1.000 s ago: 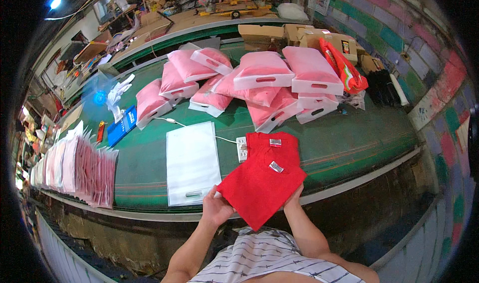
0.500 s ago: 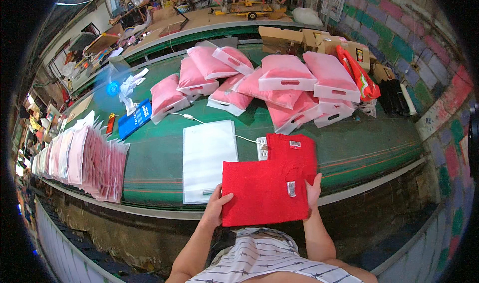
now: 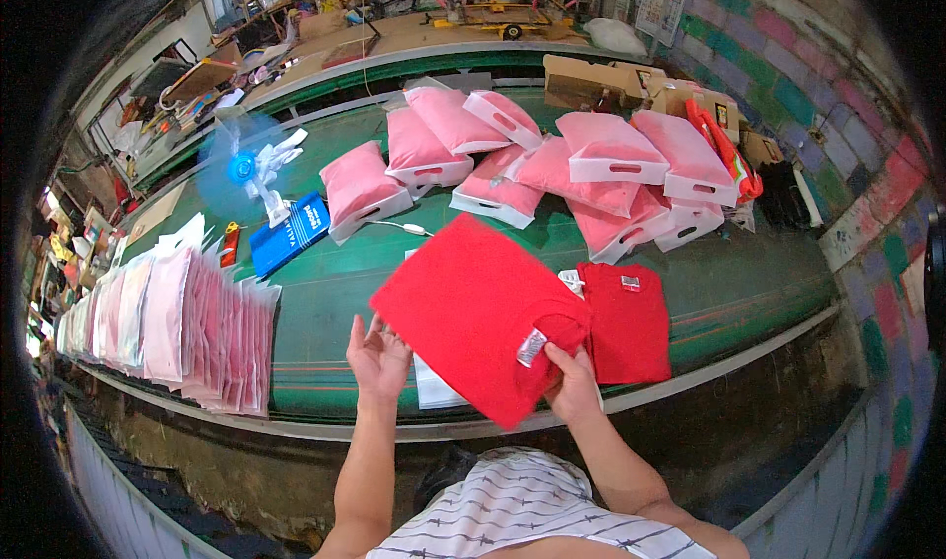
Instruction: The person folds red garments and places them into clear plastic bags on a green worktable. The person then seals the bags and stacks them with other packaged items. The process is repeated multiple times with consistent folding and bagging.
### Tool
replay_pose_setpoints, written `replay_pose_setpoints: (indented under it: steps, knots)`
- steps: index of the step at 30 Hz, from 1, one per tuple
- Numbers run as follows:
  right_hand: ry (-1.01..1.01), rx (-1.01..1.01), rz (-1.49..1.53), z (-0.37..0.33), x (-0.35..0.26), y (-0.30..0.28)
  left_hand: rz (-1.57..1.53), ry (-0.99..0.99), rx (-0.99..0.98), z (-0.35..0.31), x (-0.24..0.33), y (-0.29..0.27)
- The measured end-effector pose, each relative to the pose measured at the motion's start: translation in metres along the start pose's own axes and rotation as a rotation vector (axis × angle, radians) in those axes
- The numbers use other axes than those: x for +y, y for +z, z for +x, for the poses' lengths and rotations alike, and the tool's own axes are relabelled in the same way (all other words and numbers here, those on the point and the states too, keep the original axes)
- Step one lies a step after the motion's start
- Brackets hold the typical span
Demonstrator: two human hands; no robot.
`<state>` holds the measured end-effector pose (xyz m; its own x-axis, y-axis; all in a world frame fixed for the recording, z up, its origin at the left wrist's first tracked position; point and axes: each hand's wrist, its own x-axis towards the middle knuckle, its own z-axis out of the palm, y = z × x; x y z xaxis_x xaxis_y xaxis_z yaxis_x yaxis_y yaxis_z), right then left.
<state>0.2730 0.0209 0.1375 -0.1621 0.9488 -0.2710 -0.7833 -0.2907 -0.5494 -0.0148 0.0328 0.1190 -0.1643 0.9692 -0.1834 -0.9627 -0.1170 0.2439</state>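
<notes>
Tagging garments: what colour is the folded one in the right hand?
The folded garment is red, with a whitish neck label; head view shows it best.

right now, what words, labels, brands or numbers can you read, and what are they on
Blue packet: white print, not copied here.
Wall poster: lettering, not copied here.
Held red shirt, neck label: too small to read.
Other red shirt, collar tag: too small to read.

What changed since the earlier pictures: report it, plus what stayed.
The held red garment moved left and forward over the flat white bag, covering most of it, and turned clockwise, collar now lower right. The left hand took its thumb off the front, palm open by the corner; the right hand now grips near the collar. The other red garment and pink-filled bags stayed put.
</notes>
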Motion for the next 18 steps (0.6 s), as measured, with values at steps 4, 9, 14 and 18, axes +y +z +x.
replay_pose_setpoints:
  steps: [4,9,14,18]
  knots:
    - [-0.029,0.039,-0.130,0.022,0.086,-0.023,0.295,-0.265,-0.016,0.012,0.002,-0.071]
    - [0.176,0.299,-0.169,0.043,0.158,-0.064,0.565,-0.483,0.128,-0.013,-0.008,-0.142]
    - [0.172,0.468,-0.201,0.052,0.159,-0.085,0.699,-0.465,0.131,-0.006,-0.009,-0.141]
    - [-0.048,0.628,-0.201,0.049,0.135,-0.079,0.609,-0.492,0.127,-0.004,-0.006,-0.154]
